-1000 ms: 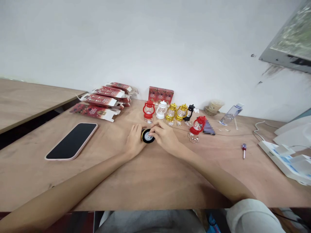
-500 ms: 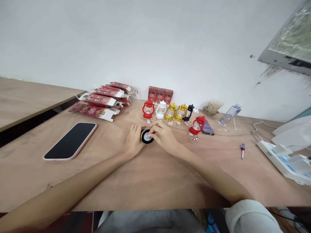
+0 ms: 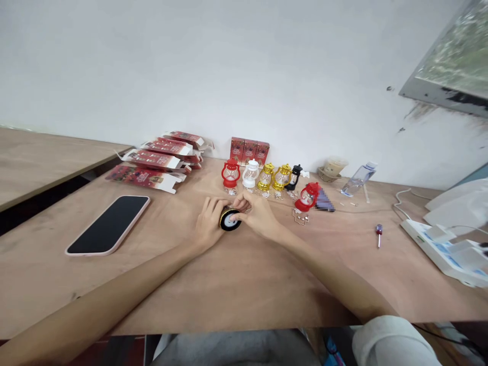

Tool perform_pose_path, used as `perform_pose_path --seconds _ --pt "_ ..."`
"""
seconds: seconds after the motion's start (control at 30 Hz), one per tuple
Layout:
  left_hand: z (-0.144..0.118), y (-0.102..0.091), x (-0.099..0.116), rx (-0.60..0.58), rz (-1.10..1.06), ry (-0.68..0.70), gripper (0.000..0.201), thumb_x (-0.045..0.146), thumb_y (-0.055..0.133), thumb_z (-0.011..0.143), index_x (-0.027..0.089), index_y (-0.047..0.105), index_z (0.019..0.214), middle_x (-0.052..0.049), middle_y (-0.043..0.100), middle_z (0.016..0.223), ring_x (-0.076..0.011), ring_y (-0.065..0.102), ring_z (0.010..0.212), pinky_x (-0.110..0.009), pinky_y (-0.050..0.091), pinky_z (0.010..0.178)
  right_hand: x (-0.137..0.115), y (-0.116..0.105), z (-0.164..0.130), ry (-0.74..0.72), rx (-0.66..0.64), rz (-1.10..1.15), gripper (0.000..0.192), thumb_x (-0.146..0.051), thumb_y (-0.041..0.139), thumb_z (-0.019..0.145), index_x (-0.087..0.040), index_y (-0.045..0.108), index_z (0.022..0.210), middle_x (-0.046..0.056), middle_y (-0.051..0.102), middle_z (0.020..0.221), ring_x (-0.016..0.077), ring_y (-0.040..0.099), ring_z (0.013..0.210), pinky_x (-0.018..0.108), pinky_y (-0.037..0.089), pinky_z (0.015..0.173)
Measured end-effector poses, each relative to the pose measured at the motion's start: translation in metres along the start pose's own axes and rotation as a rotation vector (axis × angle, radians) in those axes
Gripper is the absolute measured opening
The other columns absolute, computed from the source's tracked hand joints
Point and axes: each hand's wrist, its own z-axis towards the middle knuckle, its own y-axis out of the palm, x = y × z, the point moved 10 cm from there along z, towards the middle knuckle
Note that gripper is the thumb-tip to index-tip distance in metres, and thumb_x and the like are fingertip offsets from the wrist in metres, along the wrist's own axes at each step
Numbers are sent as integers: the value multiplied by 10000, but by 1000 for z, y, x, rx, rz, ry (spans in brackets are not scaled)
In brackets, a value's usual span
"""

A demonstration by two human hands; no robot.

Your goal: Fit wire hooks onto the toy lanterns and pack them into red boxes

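Observation:
A small gold lantern (image 3: 230,222) lies on its side at the middle of the table, its round black base with a white centre turned toward me. Around its left side my left hand (image 3: 210,222) is closed, fingers on top. My right hand (image 3: 256,214) has its thumb pressed on the white centre, while its other fingers curl over the lantern's far side. Most of the lantern's body is hidden by both hands. Just behind stand a red lantern (image 3: 231,174), a white lantern (image 3: 250,174), two gold ones and a black lantern (image 3: 295,178). Another red lantern (image 3: 306,197) leans at the right.
Opened red cartons (image 3: 152,158) lie at the back left, and upright red boxes (image 3: 249,150) stand against the wall. A phone (image 3: 109,225) rests at the left. Rightward are a screwdriver (image 3: 378,234), a plastic bottle (image 3: 359,179), a cup (image 3: 333,166) and a power strip (image 3: 442,249).
My right fingers have curled further over the lantern, with the thumb now reaching in from the right. The base has tilted slightly. The whole view has shifted a little.

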Motion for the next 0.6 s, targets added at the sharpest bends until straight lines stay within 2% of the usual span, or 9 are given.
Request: perform_pose_path --seconds 0.17,0.3,0.47,0.6 --pt "-1 2 0 -18 82 14 175 298 497 870 227 562 1016 -66 559 1051 -224 476 960 -345 461 758 -3 -2 -9 -74 64 -59 180 -165 700 694 -192 528 741 -23 601 731 130 585 689 252 479 659" --pt "1 4 -1 -38 93 10 181 291 530 852 224 563 1016 -65 559 1025 -228 479 971 -336 473 739 -5 -2 -26 -248 140 -180 90 -243 615 808 -192 577 871 28 632 827 154 599 775 288 493 742" --pt "1 7 -2 -64 87 24 228 337 581 824 228 562 1024 -67 567 1007 -231 494 968 -358 478 777 8 7 -49 -436 165 -244 339 -317 536 871 -207 492 1189 85 628 1050 179 596 979 322 500 835" --pt "-1 7 3 -74 102 85 274 376 571 831 230 549 1062 -81 565 1050 -241 499 993 -351 489 757 15 9 -53 -424 181 -283 432 -346 540 867 -199 440 1260 90 634 1047 175 616 903 320 513 816"
